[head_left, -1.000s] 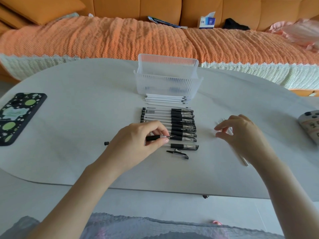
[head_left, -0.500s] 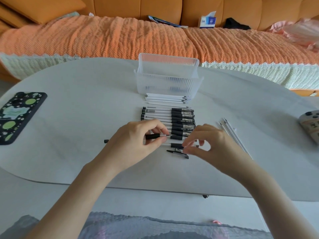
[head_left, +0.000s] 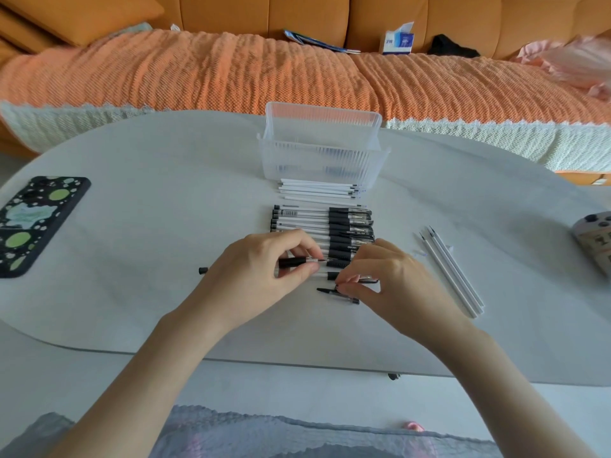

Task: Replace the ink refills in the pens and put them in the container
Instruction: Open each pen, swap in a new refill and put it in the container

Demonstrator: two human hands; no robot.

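Left hand [head_left: 264, 269]: thumb and fingers pinch short black pen front section with metal tip [head_left: 294, 262], held just above desk [head_left: 148, 309]. Right hand [head_left: 393, 279]: fingertips pinch nearest clear-barrelled pen [head_left: 332, 276] of row. Loose black clip cap [head_left: 337, 293] just below. Three white refill tubes [head_left: 453, 272] at right. Beyond hands: row of clear black-gripped pens [head_left: 320, 223], pile of white refills [head_left: 317, 190], then clear ribbed plastic container [head_left: 322, 160]. Orange-covered sofa [head_left: 198, 71] behind.
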